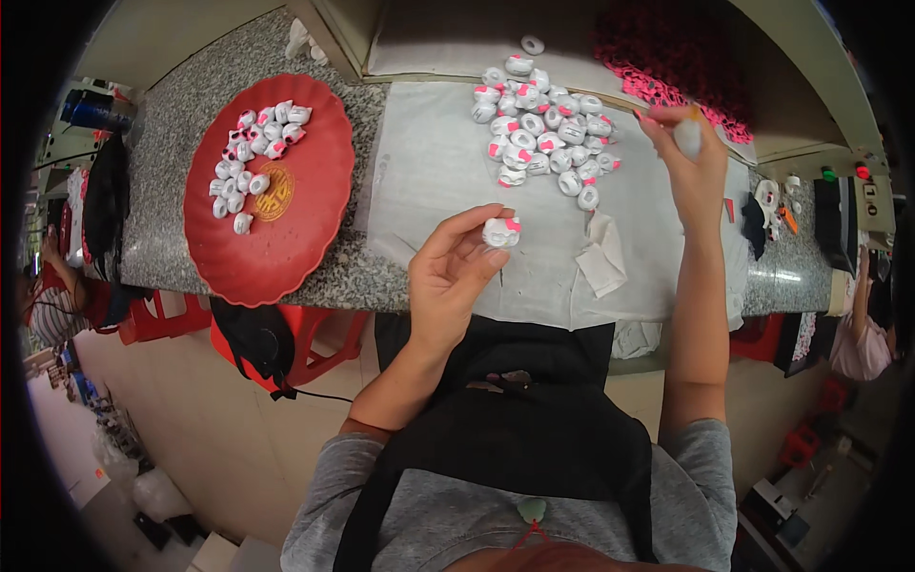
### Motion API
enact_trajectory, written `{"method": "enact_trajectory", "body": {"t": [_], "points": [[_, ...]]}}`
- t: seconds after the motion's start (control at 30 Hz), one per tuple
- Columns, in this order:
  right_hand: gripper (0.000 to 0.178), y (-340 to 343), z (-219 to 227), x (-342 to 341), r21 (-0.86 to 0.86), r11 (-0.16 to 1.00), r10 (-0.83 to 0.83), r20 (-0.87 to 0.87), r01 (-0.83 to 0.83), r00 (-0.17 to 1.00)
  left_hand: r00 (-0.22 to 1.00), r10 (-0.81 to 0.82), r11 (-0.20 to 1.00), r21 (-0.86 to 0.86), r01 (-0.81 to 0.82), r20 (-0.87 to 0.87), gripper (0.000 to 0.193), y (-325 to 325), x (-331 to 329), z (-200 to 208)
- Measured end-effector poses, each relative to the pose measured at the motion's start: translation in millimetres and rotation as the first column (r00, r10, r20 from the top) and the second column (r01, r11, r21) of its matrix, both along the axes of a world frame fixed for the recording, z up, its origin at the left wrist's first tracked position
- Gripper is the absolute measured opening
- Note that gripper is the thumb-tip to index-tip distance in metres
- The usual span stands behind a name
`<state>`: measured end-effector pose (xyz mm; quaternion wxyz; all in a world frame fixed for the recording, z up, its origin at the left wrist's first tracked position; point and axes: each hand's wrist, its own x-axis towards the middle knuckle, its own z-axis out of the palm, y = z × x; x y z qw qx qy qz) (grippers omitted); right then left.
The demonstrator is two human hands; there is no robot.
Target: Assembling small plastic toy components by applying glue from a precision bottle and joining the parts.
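One white-pink piece [501, 232], between thumb and fingertips, left hand [444, 271]

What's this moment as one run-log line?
left hand: holds white-and-pink piece | right hand: holds small whitish container, near pink pile | sheet: white pieces | red tray: more pieces

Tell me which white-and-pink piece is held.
The white-and-pink piece pinched in the left hand; the others lie unheld on the red tray or white sheet.

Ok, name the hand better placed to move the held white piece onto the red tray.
Probably the left hand: it holds the white piece and is nearer the red tray.
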<state>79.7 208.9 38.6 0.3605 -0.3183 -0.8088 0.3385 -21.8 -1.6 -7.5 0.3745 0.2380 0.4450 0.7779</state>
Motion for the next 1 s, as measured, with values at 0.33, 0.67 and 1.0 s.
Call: {"method": "enact_trajectory", "body": {"t": [0.33,0.67,1.0], "points": [[0.011,-104.3,-9.0,27.9,-0.682,0.595,0.144,-0.429,-0.424,0.892,0.982,-0.039,0.998,-0.064,0.028,-0.186,0.030,5.6,17.8,2.2],[0.011,-113.8,-18.6,30.8,-0.670,0.620,0.122,-0.432,-0.408,0.894,0.844,0.040,0.995,-0.053,-0.081,-0.536,0.030,10.1,26.9,2.2],[0.015,-117.9,-20.1,30.0,-0.653,0.653,0.109,-0.420,-0.383,0.901,0.887,-0.079,0.996,0.007,0.092,-0.455,0.029,3.2,21.1,1.2]]}}
